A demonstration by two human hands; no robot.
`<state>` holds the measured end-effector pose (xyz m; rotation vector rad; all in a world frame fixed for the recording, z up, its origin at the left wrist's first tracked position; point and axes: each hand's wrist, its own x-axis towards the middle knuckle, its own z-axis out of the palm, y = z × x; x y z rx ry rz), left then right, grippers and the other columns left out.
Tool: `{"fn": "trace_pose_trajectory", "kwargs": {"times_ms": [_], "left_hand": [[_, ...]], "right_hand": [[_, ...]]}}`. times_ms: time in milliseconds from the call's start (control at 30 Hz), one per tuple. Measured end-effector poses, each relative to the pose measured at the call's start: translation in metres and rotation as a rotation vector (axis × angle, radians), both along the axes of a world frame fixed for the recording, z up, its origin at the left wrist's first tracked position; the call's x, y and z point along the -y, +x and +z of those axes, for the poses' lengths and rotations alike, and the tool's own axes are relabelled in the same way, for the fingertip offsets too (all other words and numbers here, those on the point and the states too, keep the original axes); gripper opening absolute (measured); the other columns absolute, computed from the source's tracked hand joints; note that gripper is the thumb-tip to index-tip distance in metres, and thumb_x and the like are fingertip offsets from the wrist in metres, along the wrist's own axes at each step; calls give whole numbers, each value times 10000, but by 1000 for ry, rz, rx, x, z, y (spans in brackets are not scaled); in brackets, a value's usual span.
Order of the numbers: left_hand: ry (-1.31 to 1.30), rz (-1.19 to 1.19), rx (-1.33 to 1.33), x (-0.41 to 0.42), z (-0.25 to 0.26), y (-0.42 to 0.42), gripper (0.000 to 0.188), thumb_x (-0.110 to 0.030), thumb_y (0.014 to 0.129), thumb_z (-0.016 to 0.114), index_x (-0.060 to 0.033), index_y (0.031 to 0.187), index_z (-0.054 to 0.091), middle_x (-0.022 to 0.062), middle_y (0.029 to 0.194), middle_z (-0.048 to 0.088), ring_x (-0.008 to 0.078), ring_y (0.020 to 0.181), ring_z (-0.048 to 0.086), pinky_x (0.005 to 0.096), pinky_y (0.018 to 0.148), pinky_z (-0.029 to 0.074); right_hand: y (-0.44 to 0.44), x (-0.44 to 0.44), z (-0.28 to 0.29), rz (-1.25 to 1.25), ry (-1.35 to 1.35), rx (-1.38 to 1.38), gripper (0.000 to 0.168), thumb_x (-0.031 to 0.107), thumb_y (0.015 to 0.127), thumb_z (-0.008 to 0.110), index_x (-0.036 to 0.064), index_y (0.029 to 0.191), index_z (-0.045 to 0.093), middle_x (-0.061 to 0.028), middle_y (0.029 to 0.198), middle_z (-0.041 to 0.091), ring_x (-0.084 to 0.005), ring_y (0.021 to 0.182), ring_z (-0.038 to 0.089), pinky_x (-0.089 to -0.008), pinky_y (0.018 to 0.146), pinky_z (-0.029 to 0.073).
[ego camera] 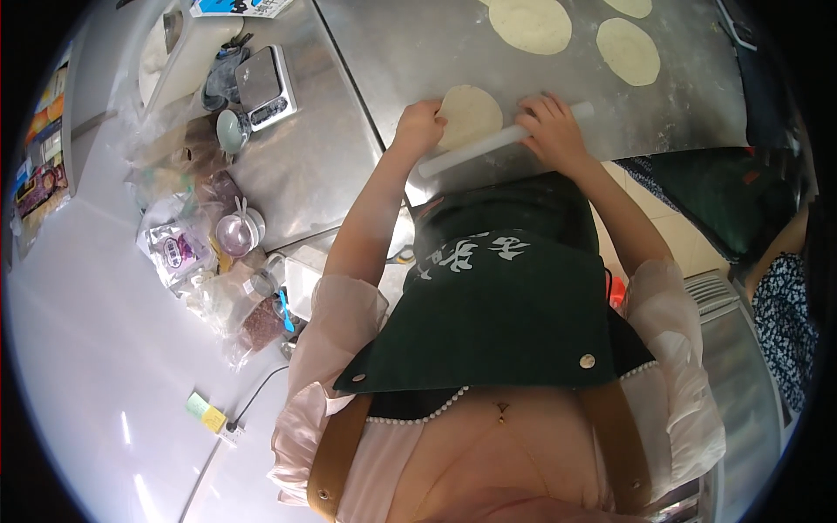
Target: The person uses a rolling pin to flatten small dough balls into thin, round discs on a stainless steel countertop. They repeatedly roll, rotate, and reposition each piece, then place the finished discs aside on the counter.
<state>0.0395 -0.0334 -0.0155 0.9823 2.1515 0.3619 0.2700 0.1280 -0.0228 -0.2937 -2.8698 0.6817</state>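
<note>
A flat round of rolled dough point(472, 116) lies on the stainless steel worktop point(405, 39) in front of me. My left hand point(420, 129) has its left edge between thumb and fingers. Across the near edge of the dough runs a white rolling pin point(467, 153), slanted up to the right. My right hand point(551, 127) lies over the pin right of its middle, fingers bent over it, and covers that part. Farther back on the same top are more flat dough rounds, one large point(530, 25) and one at the right point(628, 52).
On the left stand a digital kitchen scale point(267, 88), a pale green bowl point(232, 131), a tub of white powder point(189, 55) and a clear cup with spoons point(239, 233). Several plastic bags point(180, 252) line the wall. Another person's patterned clothing point(786, 327) shows at the right.
</note>
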Motion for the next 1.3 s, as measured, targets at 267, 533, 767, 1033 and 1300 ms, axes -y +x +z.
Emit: {"fn": "trace_pose_trajectory", "kwargs": {"times_ms": [267, 533, 767, 1033, 1300], "left_hand": [[84, 190, 271, 9, -8, -3, 244, -136, 811, 613, -26, 1024, 660, 174, 858, 668, 297, 804, 633, 378, 732, 487], [118, 326, 494, -17, -8, -9, 325, -131, 836, 630, 29, 1119, 645, 76, 890, 664, 149, 802, 589, 299, 722, 476], [-107, -97, 7, -33, 14, 3, 281, -159, 780, 671, -50, 1039, 682, 164, 940, 687, 296, 861, 655, 382, 760, 513], [92, 153, 79, -16, 46, 24, 258, -93, 761, 621, -21, 1006, 655, 207, 945, 665, 385, 885, 626, 423, 783, 502], [79, -54, -17, 12, 4, 5, 335, -50, 758, 578, -27, 1089, 622, 212, 951, 657, 375, 879, 622, 419, 780, 496]], "right_hand": [[-46, 23, -23, -315, 169, -71, 408, 331, 834, 619, 69, 1144, 599, -128, 1307, 518, -299, 1225, 473, -496, 1060, 327], [-81, 12, -27, -335, 239, 16, 519, 295, 845, 589, 70, 1305, 506, -155, 1424, 429, -319, 1296, 417, -517, 1062, 316], [-13, 32, -14, -159, 38, 44, 521, 274, 804, 657, 88, 1273, 527, -129, 1445, 409, -307, 1310, 402, -483, 1101, 282], [44, 11, -4, 1, -27, 44, 351, 129, 699, 732, 134, 1022, 595, -50, 1249, 525, -257, 1243, 454, -470, 1098, 297], [-10, 3, -1, 55, -4, 9, 315, 196, 729, 726, 120, 1011, 611, -67, 1205, 547, -256, 1200, 483, -467, 1090, 308]]}}
